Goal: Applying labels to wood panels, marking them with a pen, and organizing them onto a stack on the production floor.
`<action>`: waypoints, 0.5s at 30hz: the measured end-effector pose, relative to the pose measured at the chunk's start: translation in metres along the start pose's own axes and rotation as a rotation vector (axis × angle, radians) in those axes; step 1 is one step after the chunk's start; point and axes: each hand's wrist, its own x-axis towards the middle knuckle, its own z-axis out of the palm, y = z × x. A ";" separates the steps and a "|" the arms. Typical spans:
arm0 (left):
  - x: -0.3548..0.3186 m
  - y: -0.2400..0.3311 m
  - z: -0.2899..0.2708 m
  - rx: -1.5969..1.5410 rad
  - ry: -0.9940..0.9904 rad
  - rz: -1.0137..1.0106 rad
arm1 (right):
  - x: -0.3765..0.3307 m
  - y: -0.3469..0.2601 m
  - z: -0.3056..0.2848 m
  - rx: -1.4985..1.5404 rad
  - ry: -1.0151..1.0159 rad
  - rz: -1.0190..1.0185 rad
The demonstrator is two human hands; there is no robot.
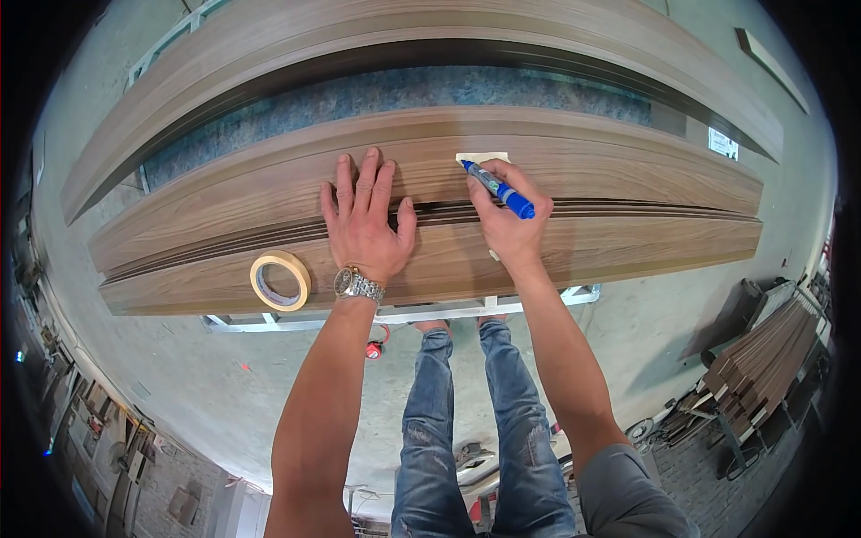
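The right hand (504, 220) is closed around a blue marker pen with a dark barrel (499, 189), pinched between thumb and fingers, its tip pointing away from the person and resting on a small pale rectangle of masking tape (477, 159) stuck to the top of a stack of long wood-grain brown boards (628, 179). The marker lies slanted, its blue cap end toward the wrist. Just to the left of it on the same stack, the left hand (363, 224) lies flat with fingers spread apart, palm pressed onto the board surface, gripping nothing; a silver metal wristwatch (358, 285) sits on its wrist. The boards are long, narrow and layered, with dark seams between them, and run from side to side across a white metal frame (404, 314) that shows below their near edge. Farther left on the near board of the stack lies a round roll of cream masking tape (280, 280), flat on its side. Beyond the stack is a blue-grey speckled surface (404, 94) and then another long wood-grain panel (404, 36). Below the stack are the person's blue jeans (475, 430) above a grey concrete floor (224, 394), and to the far right of the stack, a pile of dark wooden strips (762, 359) rests on a stand.
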 end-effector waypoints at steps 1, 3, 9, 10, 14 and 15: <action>0.000 0.000 0.000 -0.001 0.000 0.000 | 0.000 0.000 0.000 -0.016 -0.005 -0.018; 0.000 0.000 0.001 -0.002 -0.001 0.002 | 0.000 0.003 0.000 -0.036 0.014 -0.033; 0.000 0.000 0.002 0.000 0.011 0.007 | 0.000 0.000 -0.001 -0.017 0.051 -0.017; 0.000 0.000 0.001 0.003 0.010 0.007 | 0.000 0.000 -0.002 -0.032 0.046 -0.016; 0.001 0.001 0.001 0.006 0.011 0.010 | -0.001 0.002 -0.003 0.002 0.059 -0.050; 0.001 0.001 0.001 0.005 0.010 0.011 | 0.000 0.002 -0.003 -0.018 0.044 -0.082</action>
